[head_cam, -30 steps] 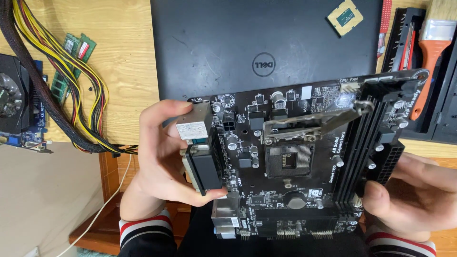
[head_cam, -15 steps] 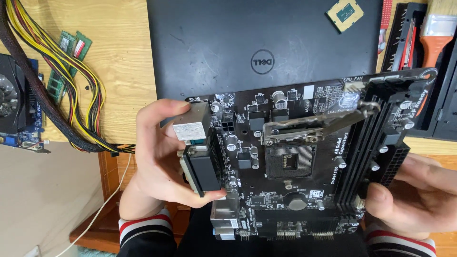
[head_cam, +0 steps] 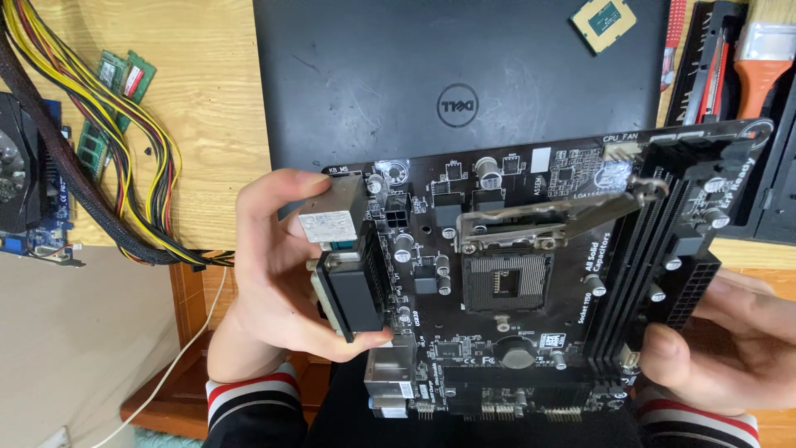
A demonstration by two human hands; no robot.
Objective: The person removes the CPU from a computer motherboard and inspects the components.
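I hold a black computer mainboard (head_cam: pixel 531 274) up in front of me, above the table's front edge. My left hand (head_cam: pixel 278 274) grips its left side, fingers wrapped around the metal port block (head_cam: pixel 348 282). My right hand (head_cam: pixel 730 340) grips the lower right corner by the long memory slots (head_cam: pixel 655 265). In the board's middle, the square processor socket (head_cam: pixel 506 282) lies bare with its metal cover plate (head_cam: pixel 539 220) swung up. A round coin battery (head_cam: pixel 518 355) sits below the socket.
A shut black laptop (head_cam: pixel 448 75) lies on the wooden table (head_cam: pixel 207 75) behind the board, with a loose processor chip (head_cam: pixel 604 21) on its lid. At left are a yellow-black cable bundle (head_cam: pixel 108 158), green memory sticks (head_cam: pixel 116 91) and a graphics card (head_cam: pixel 21 174). An orange-handled brush (head_cam: pixel 763 58) lies at right.
The board and both hands have stayed almost still; the view has only drifted slightly. Both grips are unchanged.
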